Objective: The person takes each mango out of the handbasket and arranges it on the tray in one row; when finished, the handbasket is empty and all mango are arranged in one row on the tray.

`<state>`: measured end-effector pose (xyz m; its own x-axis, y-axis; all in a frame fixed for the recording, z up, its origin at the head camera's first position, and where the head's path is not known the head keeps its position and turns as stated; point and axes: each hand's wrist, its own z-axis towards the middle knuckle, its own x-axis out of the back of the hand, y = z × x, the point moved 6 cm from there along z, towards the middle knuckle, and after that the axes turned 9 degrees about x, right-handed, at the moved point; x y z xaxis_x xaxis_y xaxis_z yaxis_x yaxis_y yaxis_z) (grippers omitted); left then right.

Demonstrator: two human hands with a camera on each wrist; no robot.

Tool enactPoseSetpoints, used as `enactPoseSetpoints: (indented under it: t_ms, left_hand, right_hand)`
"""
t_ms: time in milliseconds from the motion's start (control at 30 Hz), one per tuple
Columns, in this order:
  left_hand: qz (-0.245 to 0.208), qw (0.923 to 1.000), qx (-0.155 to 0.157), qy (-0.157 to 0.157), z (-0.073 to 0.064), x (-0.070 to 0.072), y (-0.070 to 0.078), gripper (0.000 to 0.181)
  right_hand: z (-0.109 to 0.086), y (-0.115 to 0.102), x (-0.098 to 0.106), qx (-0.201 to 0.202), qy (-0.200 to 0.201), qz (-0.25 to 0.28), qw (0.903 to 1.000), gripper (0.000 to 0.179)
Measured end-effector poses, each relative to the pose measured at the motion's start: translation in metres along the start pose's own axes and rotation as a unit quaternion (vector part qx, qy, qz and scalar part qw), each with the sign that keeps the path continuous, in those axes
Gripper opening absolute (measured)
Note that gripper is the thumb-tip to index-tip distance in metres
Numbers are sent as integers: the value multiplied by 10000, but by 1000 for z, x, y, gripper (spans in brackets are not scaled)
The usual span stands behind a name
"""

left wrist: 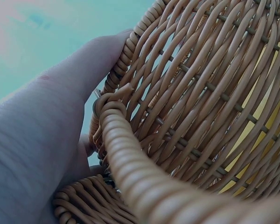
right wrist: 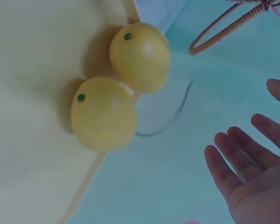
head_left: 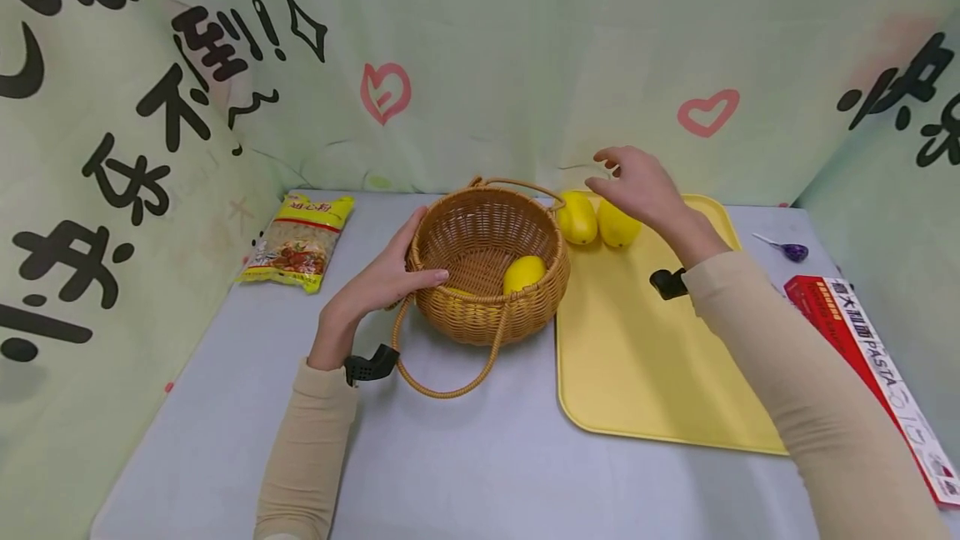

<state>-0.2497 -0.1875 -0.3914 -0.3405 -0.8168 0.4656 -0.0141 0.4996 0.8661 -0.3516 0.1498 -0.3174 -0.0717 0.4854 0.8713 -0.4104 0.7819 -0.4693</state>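
Note:
My left hand (head_left: 386, 273) grips the left rim of a wicker basket (head_left: 487, 315), its thumb over the edge. The left wrist view shows that hand (left wrist: 51, 102) against the woven side (left wrist: 196, 102) and a coiled handle (left wrist: 130, 158). A yellow fruit (head_left: 523, 273) lies inside the basket; a sliver of yellow beside it is mostly hidden by the rim. My right hand (head_left: 641, 186) hovers, holding nothing, over the back of a yellow tray (head_left: 637, 357). Below it, two smooth yellow fruits (right wrist: 104, 114) with green stem dots sit side by side at the tray's back left corner.
A yellow snack-like food bag (head_left: 296, 242) lies at the back left. Right of the tray are a small purple-ended utensil (head_left: 793, 252) and a red and white pasta box (head_left: 877, 373). One basket handle (head_left: 450, 394) hangs forward onto the table. Cloth walls (head_left: 525, 65) enclose the table.

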Motion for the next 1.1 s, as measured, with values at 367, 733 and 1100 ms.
enactPoseSetpoints:
  t_ms: [367,733,1100]
  left_hand:
    - [-29,10000,-63,24,-3,1,0,102]
    - [2,9999,-108,34,-1,2,1,104]
    - [-96,10000,9,12,1,2,-1,105]
  right_hand:
    - [13,-52,-1,978,-390,-55,9944,51]
    - [15,-100,-7,1757,-1025,-450,9781,47]
    - [16,-144,-22,2286,-1852,-689,9533,49]
